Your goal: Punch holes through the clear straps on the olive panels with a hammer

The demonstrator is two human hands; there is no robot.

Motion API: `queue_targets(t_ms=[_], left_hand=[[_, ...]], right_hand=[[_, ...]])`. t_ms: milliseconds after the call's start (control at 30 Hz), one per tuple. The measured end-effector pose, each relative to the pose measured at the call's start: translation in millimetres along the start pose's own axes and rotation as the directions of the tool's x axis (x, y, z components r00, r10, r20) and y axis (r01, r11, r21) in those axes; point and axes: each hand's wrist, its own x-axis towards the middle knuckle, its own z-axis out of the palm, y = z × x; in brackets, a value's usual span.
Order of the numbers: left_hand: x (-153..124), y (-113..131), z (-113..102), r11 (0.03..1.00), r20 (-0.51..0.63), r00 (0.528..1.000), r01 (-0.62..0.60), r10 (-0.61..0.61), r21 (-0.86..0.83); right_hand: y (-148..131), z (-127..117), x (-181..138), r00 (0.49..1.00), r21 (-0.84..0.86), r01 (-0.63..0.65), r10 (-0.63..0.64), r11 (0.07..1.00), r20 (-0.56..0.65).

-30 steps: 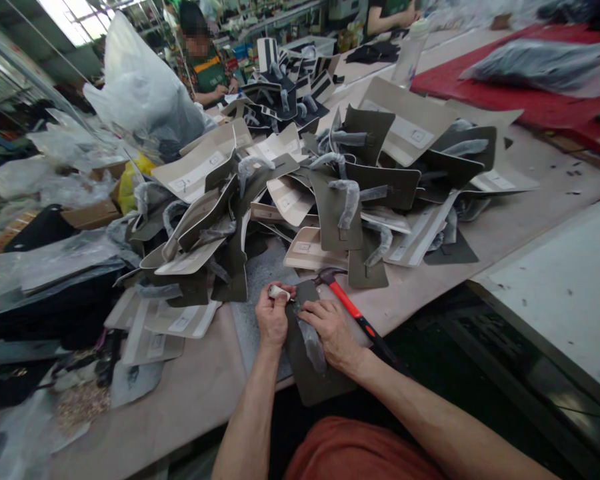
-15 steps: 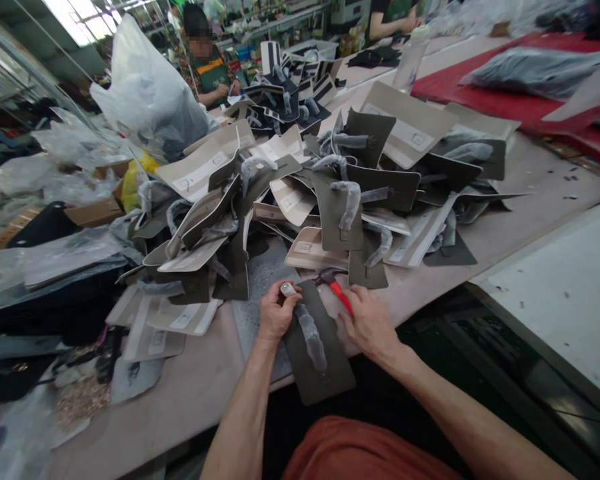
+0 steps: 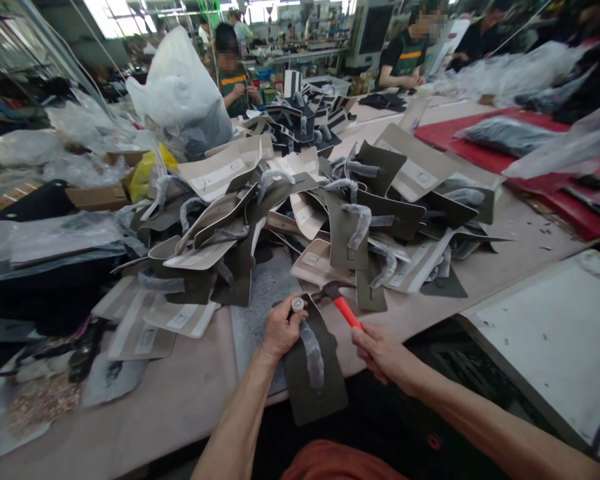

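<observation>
A dark olive leather piece (image 3: 325,387) with a plastic-wrapped strap (image 3: 313,357) lies at the table's near edge. My left hand (image 3: 280,329) is closed around a small silver punch (image 3: 297,305) that stands upright on the piece's far end. My right hand (image 3: 380,350) grips the red handle of a hammer (image 3: 344,305), whose dark head sits just right of the punch, low over the table.
A big heap of olive and beige leather pieces (image 3: 330,200) covers the table behind my hands. A grey pad (image 3: 260,293) lies under the work. Plastic bags (image 3: 180,100) pile at the left, red mats (image 3: 505,147) at the far right. Other people work at the back.
My right hand left the leather piece, took the hammer's red handle and closed on it. My left hand set the punch upright on the piece. The view tilted up.
</observation>
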Motion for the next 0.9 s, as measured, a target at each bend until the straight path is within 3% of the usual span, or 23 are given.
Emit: queue_targets(t_ms=[33, 67, 133, 167, 200, 233, 300, 367, 433, 533, 567, 600, 733, 800, 900], left_hand=[[0.2, -0.2, -0.3, 1.000, 0.008, 1.000, 0.000, 0.000, 0.002], [0.4, -0.2, -0.7, 1.000, 0.012, 1.000, 0.000, 0.000, 0.003], [0.6, 0.0, -1.2, 1.000, 0.009, 1.000, 0.001, -0.001, 0.000], [0.6, 0.1, -1.4, 1.000, 0.007, 1.000, 0.000, 0.000, 0.000], [0.5, 0.2, -1.6, 1.000, 0.006, 1.000, -0.002, 0.002, 0.005], [0.4, 0.1, -1.6, 1.000, 0.006, 1.000, -0.006, 0.006, 0.015], [0.3, 0.0, -1.4, 0.999, 0.011, 1.000, -0.021, 0.021, 0.045], [0.4, 0.0, -0.5, 0.998, 0.019, 0.999, -0.029, 0.027, 0.061], [0.7, -0.5, 0.2, 0.999, 0.020, 1.000, -0.018, 0.017, 0.043], [1.2, -4.3, -1.1, 1.000, 0.015, 1.000, 0.018, -0.019, 0.013], [1.1, -5.7, -2.4, 1.000, 0.015, 1.000, 0.027, -0.027, 0.016], [0.9, -6.0, -3.6, 0.999, 0.017, 0.999, 0.032, -0.032, 0.025], [1.3, 18.8, -1.9, 0.994, -0.014, 0.999, 0.052, -0.051, 0.100], [5.3, 42.8, 4.1, 0.978, -0.177, 0.976, 0.152, -0.125, 0.146], [20.9, 69.9, 13.2, 0.997, -0.159, 0.987, 0.001, 0.011, 0.073]], right_hand=[[-10.1, 0.4, -7.5, 0.987, -0.115, 0.133, -0.142, 0.985, -0.079], [-20.8, 0.8, -14.5, 0.940, -0.243, 0.270, -0.310, 0.932, -0.142], [-39.4, 1.7, -24.0, 0.773, -0.475, 0.456, -0.599, 0.753, -0.207], [-45.5, 1.9, -25.7, 0.689, -0.568, 0.494, -0.694, 0.658, -0.206], [-48.9, 1.9, -25.6, 0.638, -0.650, 0.499, -0.750, 0.573, -0.171], [-49.9, 1.4, -24.1, 0.625, -0.723, 0.482, -0.772, 0.495, -0.113], [-48.7, -1.5, -19.9, 0.690, -0.840, 0.412, -0.723, 0.354, 0.034], [-50.4, -6.1, -19.5, 0.770, -0.894, 0.354, -0.628, 0.276, 0.111], [-57.6, -9.8, -24.2, 0.766, -0.884, 0.344, -0.640, 0.316, 0.069], [-65.4, -9.3, -29.4, 0.651, -0.810, 0.346, -0.743, 0.473, -0.156], [-63.8, -7.9, -28.3, 0.641, -0.802, 0.348, -0.747, 0.486, -0.176], [-59.9, -6.4, -26.0, 0.662, -0.813, 0.339, -0.734, 0.473, -0.150], [-38.0, -6.3, -21.0, 0.845, -0.893, 0.303, -0.527, 0.333, 0.090], [-36.1, -14.2, -24.9, 0.864, -0.884, 0.280, -0.499, 0.374, 0.063], [-47.1, -36.2, -33.6, 0.825, -0.873, 0.240, -0.563, 0.424, -0.047]])
